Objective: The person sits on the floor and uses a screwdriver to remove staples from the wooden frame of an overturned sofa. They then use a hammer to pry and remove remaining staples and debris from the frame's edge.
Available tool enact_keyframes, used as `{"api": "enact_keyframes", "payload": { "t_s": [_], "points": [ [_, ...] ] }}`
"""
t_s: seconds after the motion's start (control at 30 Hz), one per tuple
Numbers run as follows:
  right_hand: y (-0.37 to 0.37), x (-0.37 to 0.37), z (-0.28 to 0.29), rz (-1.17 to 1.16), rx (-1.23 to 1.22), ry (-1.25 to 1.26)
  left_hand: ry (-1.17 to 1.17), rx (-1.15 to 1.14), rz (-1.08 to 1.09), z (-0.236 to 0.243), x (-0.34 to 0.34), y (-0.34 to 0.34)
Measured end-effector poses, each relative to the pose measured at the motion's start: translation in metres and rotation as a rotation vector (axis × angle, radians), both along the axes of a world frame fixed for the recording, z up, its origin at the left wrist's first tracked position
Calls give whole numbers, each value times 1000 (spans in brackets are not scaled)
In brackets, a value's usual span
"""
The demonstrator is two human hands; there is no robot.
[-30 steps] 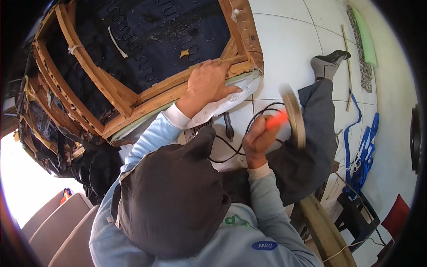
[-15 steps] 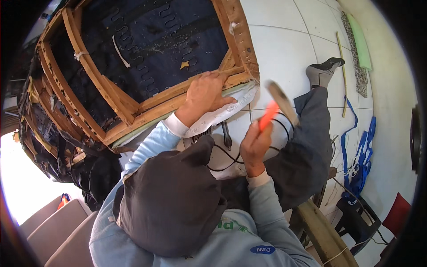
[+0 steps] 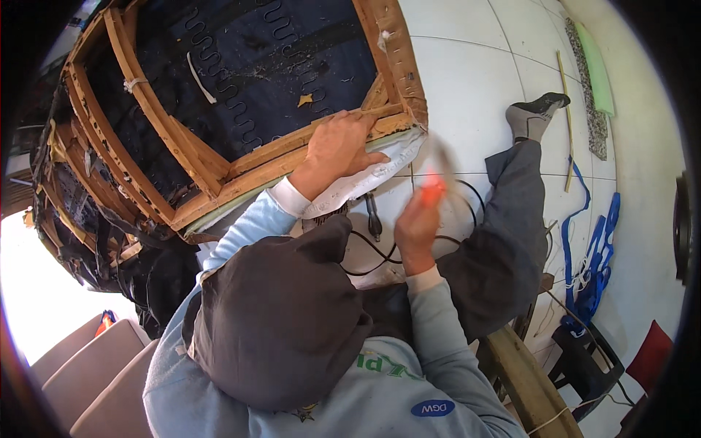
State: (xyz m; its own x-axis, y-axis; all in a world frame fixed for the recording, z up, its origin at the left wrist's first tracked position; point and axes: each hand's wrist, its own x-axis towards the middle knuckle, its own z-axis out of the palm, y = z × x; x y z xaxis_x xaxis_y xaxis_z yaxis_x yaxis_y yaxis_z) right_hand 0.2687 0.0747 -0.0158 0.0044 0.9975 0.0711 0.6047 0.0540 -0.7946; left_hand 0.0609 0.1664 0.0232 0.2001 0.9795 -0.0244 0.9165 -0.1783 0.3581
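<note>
My left hand [image 3: 339,148] lies over the near wooden rail [image 3: 272,162] of a bare seat frame. Its fingers hook over the rail, and the thumb rests on a strip of white sheeting [image 3: 380,171] hanging from the outer side. In my right hand [image 3: 418,230] is a hammer [image 3: 432,188] with an orange handle, its brownish head smeared by motion. The hammer is near the frame's right corner; whether it touches cannot be told. A dark-handled tool [image 3: 373,219] lies on the floor between my hands.
Dark cloth and zigzag springs [image 3: 212,55] fill the frame. A black cable [image 3: 365,252] loops on the white tiles [image 3: 460,87]. My leg [image 3: 504,241] stretches out at the right, beyond it blue straps [image 3: 595,263]. A wooden beam [image 3: 529,379] stands at lower right.
My right hand has swung the hammer leftward, closer to the frame's corner, and the handle now points more away from me. My left hand stays on the rail.
</note>
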Motion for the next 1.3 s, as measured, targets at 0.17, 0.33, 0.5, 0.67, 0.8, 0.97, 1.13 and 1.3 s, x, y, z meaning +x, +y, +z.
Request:
{"api": "enact_keyframes", "payload": {
  "t_s": [0.17, 0.33, 0.5, 0.67, 0.8, 0.97, 1.13, 1.3],
  "points": [
    [-15, -6, 32, -81, -9, 136, -58, 24, 18, 3, -2, -4],
    [5, -8, -20, 15, -88, -181, -90, -22, -4, -4, -5, 0],
    [-9, -6, -19, -140, -51, 180, -192, -57, -5, 7, -7, 2],
    [1, -4, -2, -33, -173, 56, -364, -111, 13, 11, -20, 11],
    [-4, -6, 0, -21, -190, 130, -383, -87, 16, 10, -19, 10],
    [-8, -7, 1, -8, -66, 226, -219, -62, -21, 20, -25, 4],
    [-15, -10, -17, 34, -85, -21, -177, -82, 23, 15, -51, -14],
    [-28, -15, 4, -42, 124, 150, -271, -163, 95, 8, -61, -26]
  ]
}}
